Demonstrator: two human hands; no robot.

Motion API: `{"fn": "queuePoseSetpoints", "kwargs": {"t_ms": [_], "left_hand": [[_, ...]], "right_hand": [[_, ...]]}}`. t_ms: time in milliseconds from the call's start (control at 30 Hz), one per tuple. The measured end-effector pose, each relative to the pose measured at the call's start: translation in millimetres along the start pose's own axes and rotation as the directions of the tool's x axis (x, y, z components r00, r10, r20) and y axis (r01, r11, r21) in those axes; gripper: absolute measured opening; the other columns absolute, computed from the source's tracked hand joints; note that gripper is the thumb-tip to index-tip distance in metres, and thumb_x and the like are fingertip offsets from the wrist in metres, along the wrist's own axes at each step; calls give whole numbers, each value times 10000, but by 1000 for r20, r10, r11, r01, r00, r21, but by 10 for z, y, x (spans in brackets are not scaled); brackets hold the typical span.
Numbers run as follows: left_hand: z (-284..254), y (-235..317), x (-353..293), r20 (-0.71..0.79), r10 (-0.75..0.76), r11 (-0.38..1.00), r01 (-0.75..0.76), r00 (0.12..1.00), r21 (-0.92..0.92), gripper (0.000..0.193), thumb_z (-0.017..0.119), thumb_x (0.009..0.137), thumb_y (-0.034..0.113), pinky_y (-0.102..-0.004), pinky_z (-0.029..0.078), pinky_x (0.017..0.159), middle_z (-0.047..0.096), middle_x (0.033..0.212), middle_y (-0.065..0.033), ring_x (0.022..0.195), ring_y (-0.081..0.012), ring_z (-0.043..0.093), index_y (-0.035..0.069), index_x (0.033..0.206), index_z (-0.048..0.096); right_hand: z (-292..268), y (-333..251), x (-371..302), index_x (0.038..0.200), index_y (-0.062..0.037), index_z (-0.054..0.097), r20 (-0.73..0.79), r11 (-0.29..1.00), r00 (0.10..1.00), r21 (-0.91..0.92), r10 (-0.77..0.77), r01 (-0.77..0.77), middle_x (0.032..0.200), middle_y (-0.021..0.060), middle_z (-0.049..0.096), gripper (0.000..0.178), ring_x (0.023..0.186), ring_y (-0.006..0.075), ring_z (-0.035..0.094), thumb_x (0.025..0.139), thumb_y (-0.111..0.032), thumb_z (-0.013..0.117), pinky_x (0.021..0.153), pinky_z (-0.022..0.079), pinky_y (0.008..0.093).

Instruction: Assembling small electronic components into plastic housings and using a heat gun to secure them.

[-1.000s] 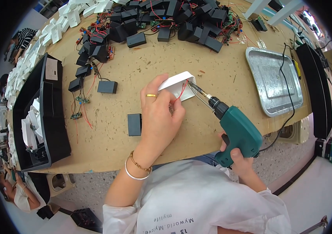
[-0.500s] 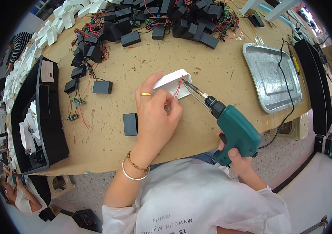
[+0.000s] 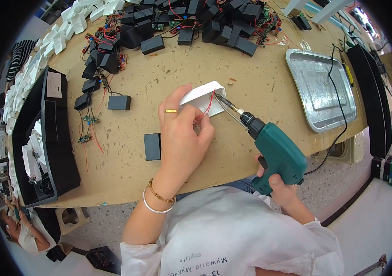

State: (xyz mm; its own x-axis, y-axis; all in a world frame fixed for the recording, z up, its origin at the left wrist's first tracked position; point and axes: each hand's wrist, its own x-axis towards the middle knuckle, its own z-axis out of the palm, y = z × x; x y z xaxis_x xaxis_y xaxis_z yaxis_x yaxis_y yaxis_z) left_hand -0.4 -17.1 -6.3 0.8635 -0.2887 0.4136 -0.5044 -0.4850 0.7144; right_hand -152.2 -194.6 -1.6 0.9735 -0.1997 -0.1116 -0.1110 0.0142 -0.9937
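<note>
In my left hand [image 3: 184, 126] is a white plastic casing [image 3: 200, 93], its open side facing me. The thumb and forefinger of that same hand pinch thin red wires [image 3: 209, 108] that run up into the casing. My right hand [image 3: 281, 186] is wrapped round the handle of a green soldering gun [image 3: 281, 152], with a finger at the trigger. The gun's metal tip [image 3: 222, 99] reaches into the right end of the casing, where the wires' upper ends are. The exact contact is too small to tell. Beside my left wrist lies a black rectangular block [image 3: 152, 146].
A heap of black boxes [image 3: 152, 44] with wired green boards spans the far side. White casings [image 3: 58, 41] pile up at far left, near a black bin [image 3: 62, 138]. To the right lies a metal tray [image 3: 315, 87], crossed by a black cord [image 3: 346, 124].
</note>
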Motion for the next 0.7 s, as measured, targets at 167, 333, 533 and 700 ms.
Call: {"fn": "queuePoseSetpoints", "kwargs": {"t_ms": [167, 333, 533, 700], "left_hand": [[-9, -5, 3, 11, 4, 1000, -4, 1000, 14, 113, 636, 674, -19, -401, 439, 830, 477, 1230, -182, 1021, -357, 466, -14, 658, 524], [0, -14, 6, 5, 8, 1000, -8, 1000, 17, 114, 636, 668, -22, -401, 441, 830, 482, 1223, -183, 1020, -358, 467, -14, 652, 523], [2, -16, 8, -2, 3, 1000, -3, 1000, 7, 120, 635, 667, -24, -402, 443, 826, 483, 1222, -184, 1022, -359, 467, -13, 644, 518], [0, -18, 5, -3, 4, 1000, -4, 1000, 10, 123, 635, 665, -25, -401, 444, 825, 484, 1223, -181, 1023, -359, 467, -13, 642, 515]], "right_hand": [[-6, 11, -2, 1228, 67, 470, 1, 1000, 1000, 3, -3, 3, 875, 100, 598, 702, 818, 155, 555, 823, -484, 627, 724, 450, 295], [-26, -7, 14, 1223, 57, 479, 20, 997, 1000, -80, 13, -12, 920, 98, 601, 701, 799, 131, 550, 817, -493, 632, 697, 454, 272], [-42, -3, -5, 1204, 41, 495, 40, 994, 998, -98, 56, -52, 976, 91, 593, 646, 795, 124, 549, 821, -455, 648, 713, 458, 273], [-54, -9, -24, 1192, 37, 500, 59, 990, 995, -126, 79, -71, 962, 93, 588, 606, 806, 125, 551, 836, -433, 638, 739, 455, 279]]}}
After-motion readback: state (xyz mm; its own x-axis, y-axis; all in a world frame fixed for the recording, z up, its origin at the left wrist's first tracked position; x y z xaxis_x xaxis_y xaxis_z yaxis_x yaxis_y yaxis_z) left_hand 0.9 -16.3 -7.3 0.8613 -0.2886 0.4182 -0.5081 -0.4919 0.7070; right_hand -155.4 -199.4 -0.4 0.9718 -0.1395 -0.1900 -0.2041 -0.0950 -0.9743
